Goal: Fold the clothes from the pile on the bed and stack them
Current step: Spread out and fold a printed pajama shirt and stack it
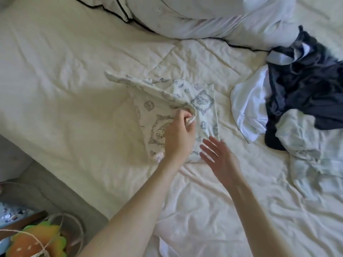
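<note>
I have the left hand (178,134) pinched on an edge of the printed garment (200,106), fingers and thumb curled round a small roll of cloth, with the flap raised and arching away up-left of the grip. The right hand (217,154) has nothing in it: its fingers are straight and spread, just right of and below the grip, over the garment's near right corner (I cannot tell whether it touches the cloth or hovers).

To fold well, I judge I should carry the pinched edge across to the right until it meets the far side seam squarely, keep the open hand flat on the lower layer so it does not drag, then smooth outward from the crease before letting go.

The garment is small and cream-white with grey-blue line drawings of frames, leaves and little figures; the raised flap shows its paler reverse. It lies on the bed (55,80), under and right of the grip. The unfolded pile (304,86), dark navy and white pieces, sits well to the right of both hands.
</note>
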### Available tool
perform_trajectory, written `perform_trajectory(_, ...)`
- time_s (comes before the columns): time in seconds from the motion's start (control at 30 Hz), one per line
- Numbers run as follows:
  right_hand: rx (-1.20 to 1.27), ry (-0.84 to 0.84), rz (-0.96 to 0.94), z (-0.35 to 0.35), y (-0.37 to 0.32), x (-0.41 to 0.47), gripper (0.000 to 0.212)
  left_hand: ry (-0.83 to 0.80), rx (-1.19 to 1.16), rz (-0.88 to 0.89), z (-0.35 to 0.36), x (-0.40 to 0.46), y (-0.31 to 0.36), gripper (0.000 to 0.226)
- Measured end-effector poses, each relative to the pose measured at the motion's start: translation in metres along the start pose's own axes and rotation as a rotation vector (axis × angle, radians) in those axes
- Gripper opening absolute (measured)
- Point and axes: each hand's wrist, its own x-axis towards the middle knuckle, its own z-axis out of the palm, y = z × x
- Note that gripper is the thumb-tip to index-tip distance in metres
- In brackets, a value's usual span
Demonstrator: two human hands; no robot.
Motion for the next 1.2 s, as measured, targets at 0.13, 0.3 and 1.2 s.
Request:
perform_trajectory(0.13, -0.059, 0.041, 0.0, -0.033, -0.012, 0.011, 0.037, -0.535, 0.181, 0.113, 0.059, -0.032, -0.013, 0.026)
perform_trajectory(0.3, -0.365, 0.183, -0.028, -0.04, -0.008, 0.035, 0.028, -0.477, 0.47, 0.281, 0.045, -0.049, -0.052, 0.044)
perform_trajectory(1.2, -0.371, 0.272, 0.133, -0.068, 0.009, 0.066, 0.013, -0.618, 0.979, 0.507, -0.014, -0.034, -0.124, 0.088)
